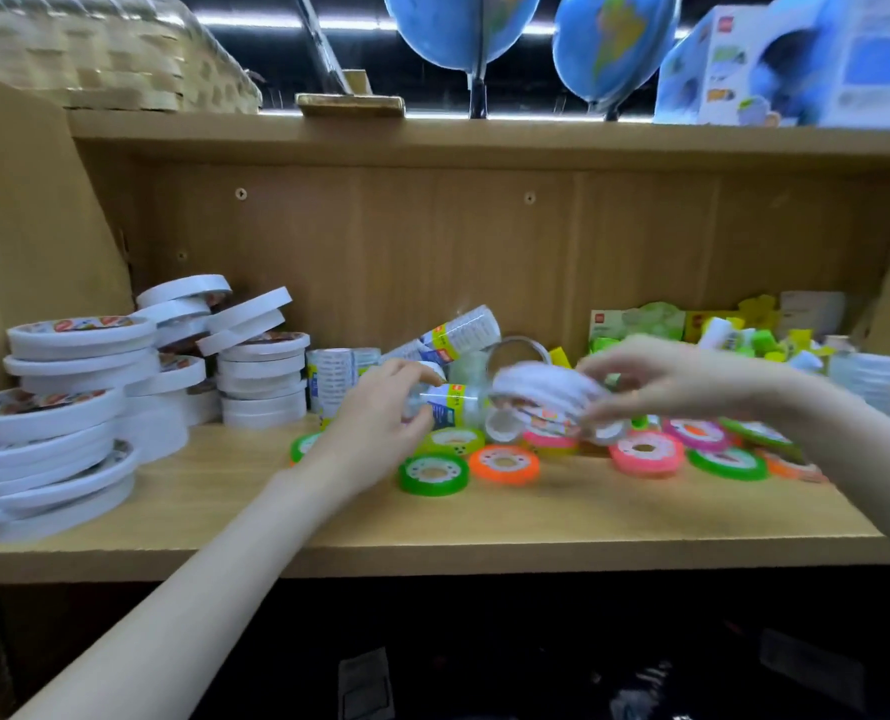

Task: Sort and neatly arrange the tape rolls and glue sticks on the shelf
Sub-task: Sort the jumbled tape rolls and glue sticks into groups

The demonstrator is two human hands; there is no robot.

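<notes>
Shelf, wood, middle tier. Contents, left to right:

- White tape rolls: leaning stacks at far left, untidy, well apart from both hands.
- Clear tape pack: lies on its side at centre, long axis roughly left-right. Left hand curls round its left end, thumb on top; grip closed on it.
- Bundle of white rolls: blurred, held just above the shelf, immediately right of the pack and touching or nearly touching it. Right hand pinches its right side from above.
- Neon tape rolls: green, orange, pink, flat and scattered under and in front of both hands.
- Glue sticks: jumbled at rear right, beyond the right hand; detail unclear.

Judgement: the white stacks lie leftward, so the bundle must cross over the left hand to join them.
</notes>
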